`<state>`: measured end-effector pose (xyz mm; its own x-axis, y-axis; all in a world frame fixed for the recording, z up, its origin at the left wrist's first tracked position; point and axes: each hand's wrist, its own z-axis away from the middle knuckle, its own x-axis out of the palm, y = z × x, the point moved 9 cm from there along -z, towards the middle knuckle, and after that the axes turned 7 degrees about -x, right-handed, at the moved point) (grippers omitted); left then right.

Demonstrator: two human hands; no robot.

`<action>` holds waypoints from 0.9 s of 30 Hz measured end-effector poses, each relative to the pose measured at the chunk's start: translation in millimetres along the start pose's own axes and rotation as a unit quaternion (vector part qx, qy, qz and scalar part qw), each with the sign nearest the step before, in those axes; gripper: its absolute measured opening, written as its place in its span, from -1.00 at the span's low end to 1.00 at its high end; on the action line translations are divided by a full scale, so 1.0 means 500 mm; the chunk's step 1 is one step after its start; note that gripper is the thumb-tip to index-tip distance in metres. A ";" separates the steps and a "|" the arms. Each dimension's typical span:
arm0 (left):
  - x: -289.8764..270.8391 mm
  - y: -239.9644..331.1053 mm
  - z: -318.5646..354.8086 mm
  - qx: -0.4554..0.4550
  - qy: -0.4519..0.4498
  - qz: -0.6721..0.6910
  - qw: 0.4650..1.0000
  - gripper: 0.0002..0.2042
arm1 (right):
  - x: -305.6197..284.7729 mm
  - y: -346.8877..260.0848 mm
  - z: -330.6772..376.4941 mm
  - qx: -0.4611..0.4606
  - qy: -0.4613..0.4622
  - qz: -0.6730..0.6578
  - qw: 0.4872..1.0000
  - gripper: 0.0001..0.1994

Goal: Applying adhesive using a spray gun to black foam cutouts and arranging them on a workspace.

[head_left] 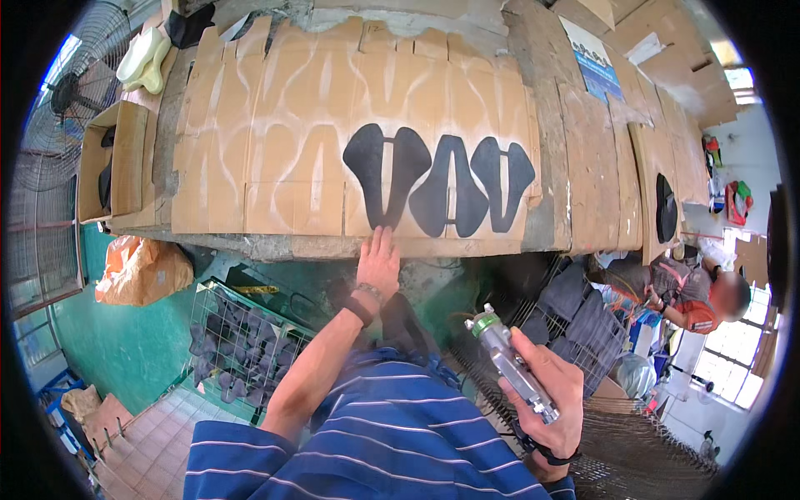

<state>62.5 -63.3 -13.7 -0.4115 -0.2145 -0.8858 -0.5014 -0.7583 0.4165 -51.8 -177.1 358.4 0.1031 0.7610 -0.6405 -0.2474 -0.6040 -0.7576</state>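
Black pads [367, 162] are maybe getting placed, open left hand [379, 265] touching one's six-o'clock tip, right hand [550, 379] gripping a sprayer [510, 358], next needing gentle nudging.

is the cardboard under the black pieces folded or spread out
Spread out: the cardboard lies flat, with three black pieces side by side on it.

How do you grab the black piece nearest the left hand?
Probably pinch the black piece by its narrow end, coming from the near side. It lies flat and tapers toward the near edge of the table, where the left hand is.
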 end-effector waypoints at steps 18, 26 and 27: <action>-0.035 0.006 0.111 0.022 -0.039 -0.007 0.999 -0.76 | 0.018 0.026 0.021 0.007 -0.086 0.012 0.996 -0.16; -0.033 0.004 0.010 0.010 0.014 -0.018 1.000 -0.63 | -0.005 0.033 -0.003 0.054 -0.001 0.008 0.999 -0.43; -0.021 0.000 0.004 0.000 -0.008 -0.036 0.999 -0.62 | -0.002 0.033 -0.007 0.053 0.001 0.008 0.999 -0.43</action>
<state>65.1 -59.6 -4.1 -0.3865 -0.1493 -0.9101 -0.5295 -0.7720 0.3516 -52.8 -188.4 346.2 0.0997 0.7506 -0.6532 -0.3505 -0.5879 -0.7291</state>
